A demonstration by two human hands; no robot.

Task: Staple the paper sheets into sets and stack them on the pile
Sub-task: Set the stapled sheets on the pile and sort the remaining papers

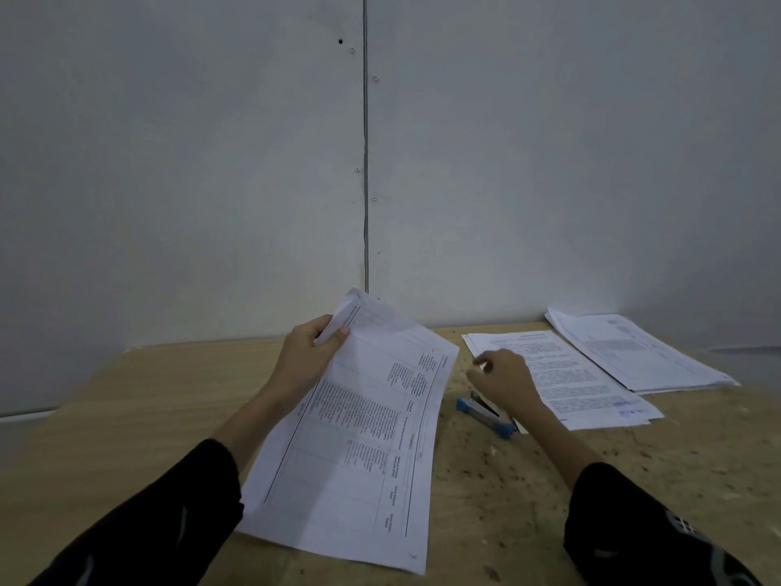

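Prob. office: wood desk (169,395), printed docs (359,437), stapler (486,413).

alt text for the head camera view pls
A person's left hand holds printed sheets at a wooden table, while the right hand, holding nothing, hovers by a blue stapler. Two piles of paper lie to the right, a near pile and a far pile by the wall.

The scene is dim, with a cool grey cast. The wall (211,162) darkens toward 9 o'clock. The sheet (359,437) at 6 o'clock is the brightest surface, though its print is too soft to read. The right hand (503,382) is slightly blurred. Shadows are faint and soft. The table (169,395) edge bows at 9 o'clock. The sleeves (160,522) at 7 and 5 o'clock are near black.
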